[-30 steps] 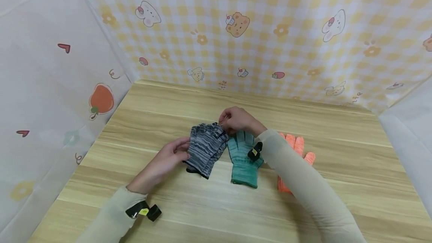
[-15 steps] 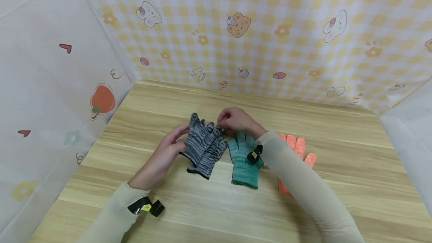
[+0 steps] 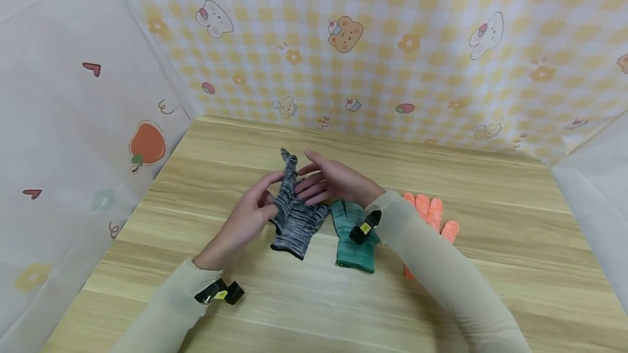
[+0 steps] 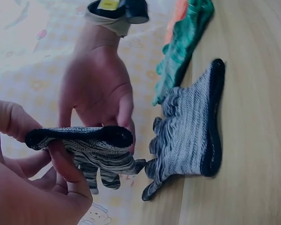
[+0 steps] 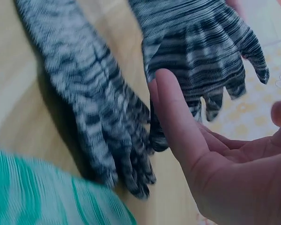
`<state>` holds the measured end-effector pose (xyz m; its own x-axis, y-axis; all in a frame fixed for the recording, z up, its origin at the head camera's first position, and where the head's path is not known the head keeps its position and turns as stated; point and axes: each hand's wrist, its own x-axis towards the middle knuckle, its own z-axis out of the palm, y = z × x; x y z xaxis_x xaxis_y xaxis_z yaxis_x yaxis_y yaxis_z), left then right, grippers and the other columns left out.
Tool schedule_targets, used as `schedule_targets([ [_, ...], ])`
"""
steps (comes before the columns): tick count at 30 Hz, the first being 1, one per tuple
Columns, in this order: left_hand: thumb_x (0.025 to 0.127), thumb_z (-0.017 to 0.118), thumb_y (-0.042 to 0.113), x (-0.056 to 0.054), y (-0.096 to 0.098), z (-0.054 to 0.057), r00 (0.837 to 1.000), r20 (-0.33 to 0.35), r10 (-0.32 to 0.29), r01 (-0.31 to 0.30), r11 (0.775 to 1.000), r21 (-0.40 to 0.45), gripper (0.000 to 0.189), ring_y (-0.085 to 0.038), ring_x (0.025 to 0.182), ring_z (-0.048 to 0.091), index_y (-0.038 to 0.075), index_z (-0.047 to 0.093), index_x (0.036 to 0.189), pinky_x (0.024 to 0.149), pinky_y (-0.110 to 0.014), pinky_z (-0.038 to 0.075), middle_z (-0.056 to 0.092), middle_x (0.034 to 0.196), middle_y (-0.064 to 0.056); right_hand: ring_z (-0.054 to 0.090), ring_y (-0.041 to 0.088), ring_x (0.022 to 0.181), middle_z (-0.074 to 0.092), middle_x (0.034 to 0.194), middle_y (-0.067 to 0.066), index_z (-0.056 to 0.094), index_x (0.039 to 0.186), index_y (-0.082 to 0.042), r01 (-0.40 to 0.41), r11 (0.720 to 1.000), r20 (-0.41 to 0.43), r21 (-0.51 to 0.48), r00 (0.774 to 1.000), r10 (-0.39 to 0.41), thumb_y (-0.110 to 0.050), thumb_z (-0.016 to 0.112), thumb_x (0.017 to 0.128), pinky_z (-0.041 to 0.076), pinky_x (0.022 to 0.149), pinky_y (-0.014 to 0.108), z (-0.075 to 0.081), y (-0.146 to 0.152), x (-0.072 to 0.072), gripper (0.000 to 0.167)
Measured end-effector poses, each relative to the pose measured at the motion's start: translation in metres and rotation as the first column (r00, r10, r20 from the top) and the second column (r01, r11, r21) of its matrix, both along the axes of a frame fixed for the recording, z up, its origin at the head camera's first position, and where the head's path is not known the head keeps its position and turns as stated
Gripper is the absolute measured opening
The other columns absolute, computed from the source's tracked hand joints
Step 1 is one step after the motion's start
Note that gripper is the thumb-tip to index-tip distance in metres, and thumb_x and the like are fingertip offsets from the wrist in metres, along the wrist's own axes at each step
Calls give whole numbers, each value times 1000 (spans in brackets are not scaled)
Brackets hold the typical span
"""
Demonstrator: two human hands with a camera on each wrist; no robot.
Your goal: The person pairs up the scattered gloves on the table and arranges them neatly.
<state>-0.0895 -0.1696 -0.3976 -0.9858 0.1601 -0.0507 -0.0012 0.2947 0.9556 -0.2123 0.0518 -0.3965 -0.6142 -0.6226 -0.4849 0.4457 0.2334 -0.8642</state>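
A black-and-grey knitted glove (image 3: pixel 287 187) stands on edge above the table, its black-rimmed cuff pinched between the thumb and fingers of my left hand (image 3: pixel 245 219). In the left wrist view the cuff of this held glove (image 4: pixel 105 147) faces the camera. My right hand (image 3: pixel 343 181) reaches in from the other side with fingers extended; in the right wrist view its index finger (image 5: pixel 175 117) lies against the held glove, seemingly touching it. A matching grey glove (image 3: pixel 296 233) lies flat on the table below. Beside it lies a green glove (image 3: pixel 355 252), partly covered by my right wrist.
An orange glove (image 3: pixel 430 211) lies further right, partly hidden behind my right sleeve. Wood-grain tabletop (image 3: pixel 304 309) stretches around the gloves. A yellow checked cloth (image 3: pixel 373 80) hangs at the back, and a white printed sheet (image 3: pixel 88 124) borders the left.
My left hand has lifted the upper grey glove off its mate and turned it on edge, up and leftward. My right hand has gone from bent fingers at the glove tips to extended fingers.
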Motion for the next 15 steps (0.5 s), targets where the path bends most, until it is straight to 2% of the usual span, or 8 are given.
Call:
schedule_targets([
  [2,91,58,-7,0,1,-1,998,-58,-27,23,997,-76,77,-23,82,53,8,49,165,67,-30,45,58,97,-12,67,45,131,64,145,31,37,167,-1,30,998,72,-47,997,-27,-70,32,114,61,101,53,0,-2,0,87],
  [6,88,60,-11,1,5,-5,983,-147,-108,82,982,-171,77,-21,81,55,6,53,163,67,-30,47,64,122,-15,52,53,145,45,162,36,13,175,-4,109,986,206,-124,975,-82,-73,33,111,52,110,61,-2,-3,-2,96],
  [9,86,62,-13,3,8,-8,969,-183,-164,120,966,-230,79,-19,78,52,9,55,162,64,-29,45,62,130,-13,49,55,146,44,161,36,6,176,-6,154,978,258,-144,960,-113,-75,37,110,49,112,65,-5,-2,-4,101],
  [13,83,64,-14,7,13,-13,952,-214,-218,147,941,-305,84,-16,76,53,12,56,162,61,-29,47,65,136,-11,63,46,129,57,141,27,25,168,-1,140,978,231,-155,968,-102,-69,41,111,60,99,59,-7,-1,-6,91],
  [15,82,65,-13,9,16,-15,946,-222,-238,153,928,-340,84,-13,77,54,12,56,162,62,-29,49,62,148,-8,67,38,116,59,132,22,36,159,0,125,979,213,-163,973,-89,-60,45,114,65,89,51,-8,-1,-6,76],
])
